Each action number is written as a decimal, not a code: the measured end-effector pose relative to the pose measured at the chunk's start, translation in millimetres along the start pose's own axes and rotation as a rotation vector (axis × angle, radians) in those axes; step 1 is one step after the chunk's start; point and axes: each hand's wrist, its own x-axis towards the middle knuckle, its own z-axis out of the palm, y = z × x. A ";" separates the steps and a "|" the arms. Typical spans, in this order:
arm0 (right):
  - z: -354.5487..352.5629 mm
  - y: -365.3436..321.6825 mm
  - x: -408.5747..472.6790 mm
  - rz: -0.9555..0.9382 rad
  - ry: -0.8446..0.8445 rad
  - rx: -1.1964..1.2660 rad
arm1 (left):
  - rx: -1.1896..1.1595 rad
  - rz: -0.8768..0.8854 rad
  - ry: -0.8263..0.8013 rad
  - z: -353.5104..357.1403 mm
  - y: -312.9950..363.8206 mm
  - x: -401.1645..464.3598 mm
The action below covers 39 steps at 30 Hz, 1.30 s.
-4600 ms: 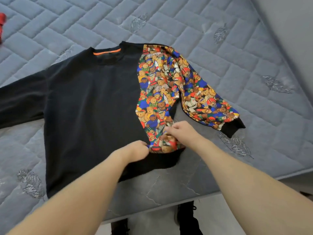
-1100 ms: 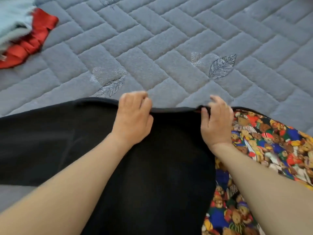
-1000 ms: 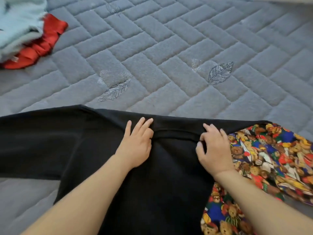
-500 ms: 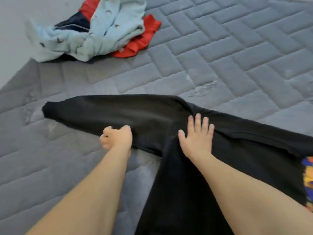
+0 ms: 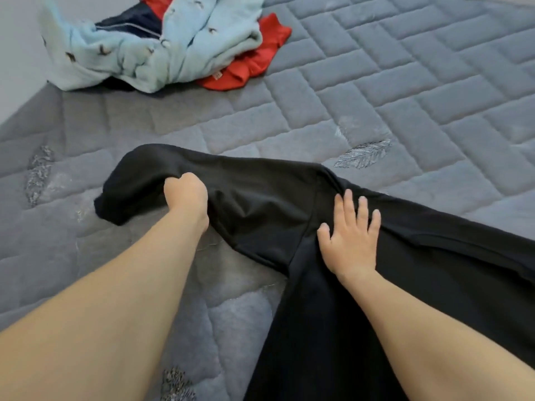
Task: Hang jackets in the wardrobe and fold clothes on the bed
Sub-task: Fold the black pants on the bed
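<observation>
Black fabric fills the near side of the view: a sweatshirt (image 5: 405, 285) is spread on the grey quilted bed (image 5: 376, 96), its body running down toward the bottom edge and off to the right. One sleeve (image 5: 231, 192) is stretched out to the left, and its outer end is lifted off the bed and bunched. That sleeve is gripped by the left hand (image 5: 186, 195), fingers curled tight into the cloth so that only the back of the fist is seen, and the cuff end hangs folded just beyond it. The right hand (image 5: 348, 238) is laid flat on the sweatshirt close to where sleeve meets body, fingers straight and slightly spread, nothing held, the cloth simply pressed down. Both bare forearms are reaching in from the bottom of the view. Far up at the top left, well apart from the sweatshirt, a heap of clothes is piled on the bed: a light blue fleece garment (image 5: 150, 44) on top, a red garment (image 5: 249, 68) poking out at its right, something dark navy (image 5: 130, 23) tucked between.
</observation>
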 end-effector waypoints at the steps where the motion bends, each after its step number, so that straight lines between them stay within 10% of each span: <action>1: -3.8 2.9 -0.5 -0.024 -0.024 0.015 | 0.077 0.071 -0.007 3.2 1.9 -7.4; 5: -22.3 31.9 -20.2 -0.158 -0.055 0.274 | 0.227 0.401 -0.099 41.0 7.7 -65.8; 11: -52.1 193.2 -71.7 0.368 0.052 0.594 | 0.729 1.047 -0.359 133.0 -50.8 -184.2; 18: -91.4 352.2 -91.8 0.977 0.036 1.928 | 1.541 1.352 -0.898 178.4 -202.4 -302.4; 24: -98.7 398.0 -99.3 0.930 -0.308 1.884 | 1.375 1.421 -0.908 194.3 -214.9 -343.3; 33: -118.9 434.9 -89.1 0.967 -0.386 1.757 | 1.857 1.858 -0.689 205.0 -218.3 -376.4; 39: -122.7 432.6 -93.4 0.821 -0.577 1.336 | 1.665 1.315 -0.960 210.7 -217.5 -389.7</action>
